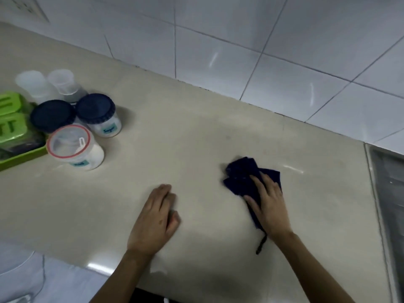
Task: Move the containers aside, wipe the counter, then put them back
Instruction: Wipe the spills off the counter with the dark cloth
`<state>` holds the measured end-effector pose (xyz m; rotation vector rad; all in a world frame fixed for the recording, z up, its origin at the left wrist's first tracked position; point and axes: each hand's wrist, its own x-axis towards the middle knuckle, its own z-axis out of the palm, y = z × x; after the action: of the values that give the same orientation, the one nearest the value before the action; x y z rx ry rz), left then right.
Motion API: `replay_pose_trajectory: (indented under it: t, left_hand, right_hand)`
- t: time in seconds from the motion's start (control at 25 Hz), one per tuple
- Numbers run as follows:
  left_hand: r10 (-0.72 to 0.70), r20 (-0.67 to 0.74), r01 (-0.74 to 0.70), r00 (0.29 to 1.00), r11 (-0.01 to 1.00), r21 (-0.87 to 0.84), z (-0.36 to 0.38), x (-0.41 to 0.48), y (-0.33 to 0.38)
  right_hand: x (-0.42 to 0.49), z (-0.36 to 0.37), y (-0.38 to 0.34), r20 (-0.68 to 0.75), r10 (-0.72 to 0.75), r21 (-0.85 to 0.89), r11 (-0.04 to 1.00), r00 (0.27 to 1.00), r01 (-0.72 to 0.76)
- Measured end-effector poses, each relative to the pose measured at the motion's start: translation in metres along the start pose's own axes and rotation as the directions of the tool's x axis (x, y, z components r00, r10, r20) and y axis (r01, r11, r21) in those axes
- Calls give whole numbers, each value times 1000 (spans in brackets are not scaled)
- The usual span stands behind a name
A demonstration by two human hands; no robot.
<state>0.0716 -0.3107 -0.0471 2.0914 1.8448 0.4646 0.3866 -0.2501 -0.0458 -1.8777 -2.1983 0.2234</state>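
Note:
Several containers stand grouped at the left of the beige counter (pixel 196 138): two jars with dark blue lids (pixel 52 115) (pixel 97 112), one labelled Sugar, a clear jar with a red-rimmed lid (pixel 72 147), and two frosted white cups (pixel 32 84) (pixel 64 83) behind them. My right hand (pixel 266 202) presses flat on a crumpled dark blue cloth (pixel 242 176) right of centre. My left hand (pixel 157 217) rests palm down on the bare counter, fingers together and slightly curled, holding nothing.
A green tray (pixel 13 125) with green-lidded items sits at the far left edge. White wall tiles (pixel 240 40) run along the back. A metal sink rim (pixel 389 193) lies at the right. The counter's front edge (pixel 98 267) runs below my arms.

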Motion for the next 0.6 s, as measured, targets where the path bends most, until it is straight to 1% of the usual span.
replay_pose_trajectory:
  t: [0.04,0.08,0.12,0.16,0.2,0.24,0.28,0.32,0.36,0.4,0.44,0.48,0.52,0.56,0.6]
  left_hand:
    - [14,-6,-14,1000,1000,-2,2,-1,0]
    - [27,-12,-27,1000,1000,-7,3,-1,0]
    - [29,-25,-30,999,1000,-11,5,-2,-1]
    - [30,-39,-30,999,1000,-8,6,-2,-3]
    - [29,-55,-29,998,1000,5,7,-2,-4]
    - [32,-63,-30,998,999,24,7,-3,-4]
    - [42,-66,-39,997,998,45,7,-2,-2]
    - [49,-70,-44,996,997,64,7,-1,-2]
    - [50,-73,-44,996,996,79,6,-1,-3]
    - [56,-74,-49,996,995,86,6,0,-3]
    - [59,-73,-53,996,995,80,7,0,-3]
    - [57,-80,-52,995,997,64,9,-1,-4]
    - [55,-95,-52,994,998,43,10,-1,-5]
    - [54,-110,-52,992,998,26,10,0,-6]
    - [57,-120,-56,991,998,18,11,0,-6]
  right_hand:
    - [4,2,-3,-58,135,18,991,989,-134]
    - [10,7,-13,-113,226,26,974,968,-225]
    - [21,15,-29,-140,255,35,967,957,-253]
    - [33,23,-49,-139,223,56,975,965,-217]
    - [46,32,-70,-117,122,87,990,986,-112]
    - [60,40,-90,-79,-31,112,993,996,39]
    - [73,47,-106,-29,-202,117,972,979,204]
    - [86,52,-117,28,-370,116,924,929,364]
    - [99,53,-121,79,-501,121,863,862,491]
    - [111,52,-115,110,-576,122,817,810,564]
    - [122,48,-103,110,-597,113,802,795,586]
    - [131,43,-88,88,-561,100,827,823,553]
    - [139,39,-72,56,-473,84,880,879,468]
    - [146,36,-60,16,-335,65,940,942,334]
    - [149,36,-54,-28,-155,41,987,988,156]
